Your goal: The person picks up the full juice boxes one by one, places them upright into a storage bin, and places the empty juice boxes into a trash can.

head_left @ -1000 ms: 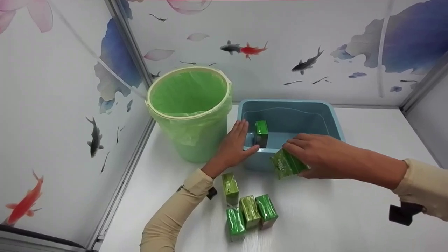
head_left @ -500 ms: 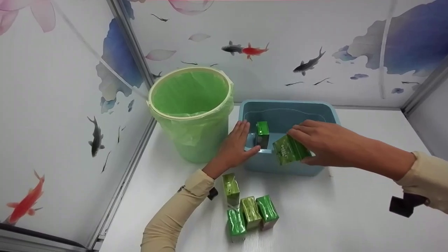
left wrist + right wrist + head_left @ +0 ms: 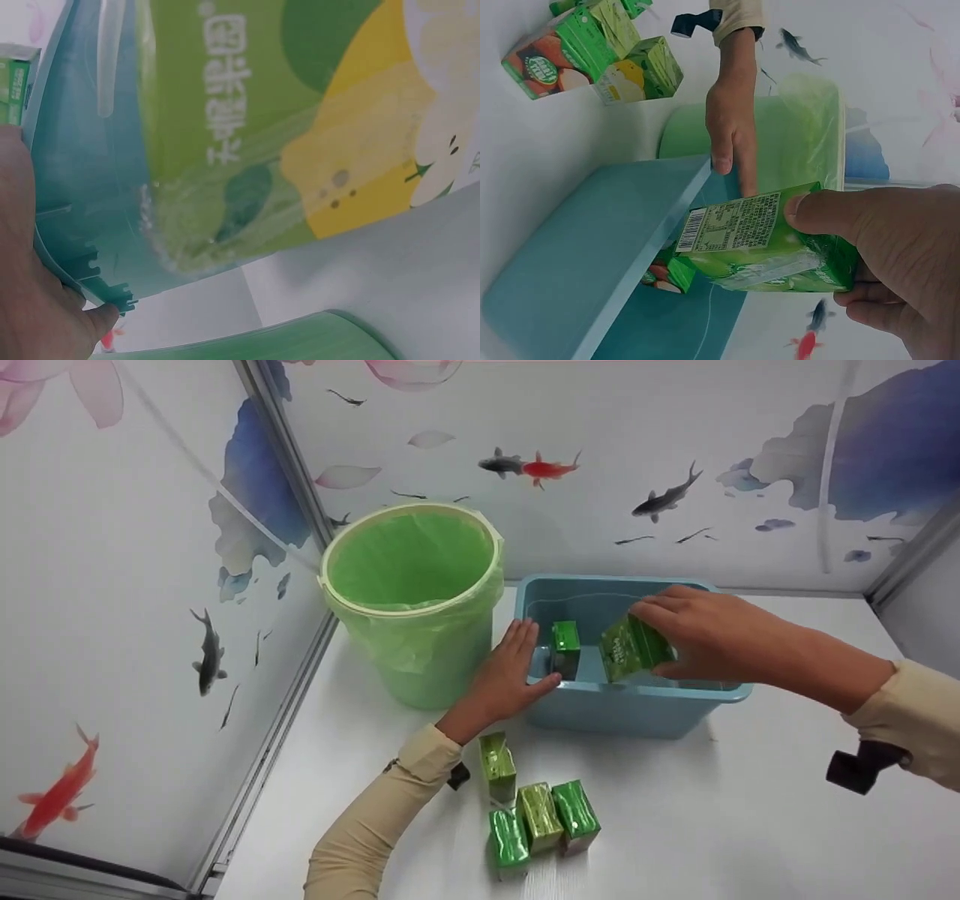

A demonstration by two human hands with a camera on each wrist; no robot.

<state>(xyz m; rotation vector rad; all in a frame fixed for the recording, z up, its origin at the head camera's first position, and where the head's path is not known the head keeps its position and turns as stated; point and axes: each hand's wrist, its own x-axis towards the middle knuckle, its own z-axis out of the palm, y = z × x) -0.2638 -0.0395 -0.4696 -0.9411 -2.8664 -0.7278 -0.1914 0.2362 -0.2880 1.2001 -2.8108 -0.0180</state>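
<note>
My right hand (image 3: 709,634) grips a green juice box (image 3: 634,649) by one end, thumb on one side and fingers on the other, over the light-blue plastic bin (image 3: 607,712). In the right wrist view the box (image 3: 742,236) is tilted and its barcode side shows. Another green juice box (image 3: 565,649) stands inside the bin at the left. My left hand (image 3: 504,679) rests on the bin's front left corner, fingers straight along the rim. Close to the left wrist camera is a juice box (image 3: 247,135) with a lemon picture.
Several green and yellow-green juice boxes (image 3: 539,814) stand on the white table (image 3: 712,825) in front of the bin. A green bucket (image 3: 420,660) with a pale green liner stands left of the bin. A wall (image 3: 600,540) printed with fish runs behind.
My right hand has lifted the juice box up and away from me, from before the front rim to above the bin. The left hand has stayed on the rim.
</note>
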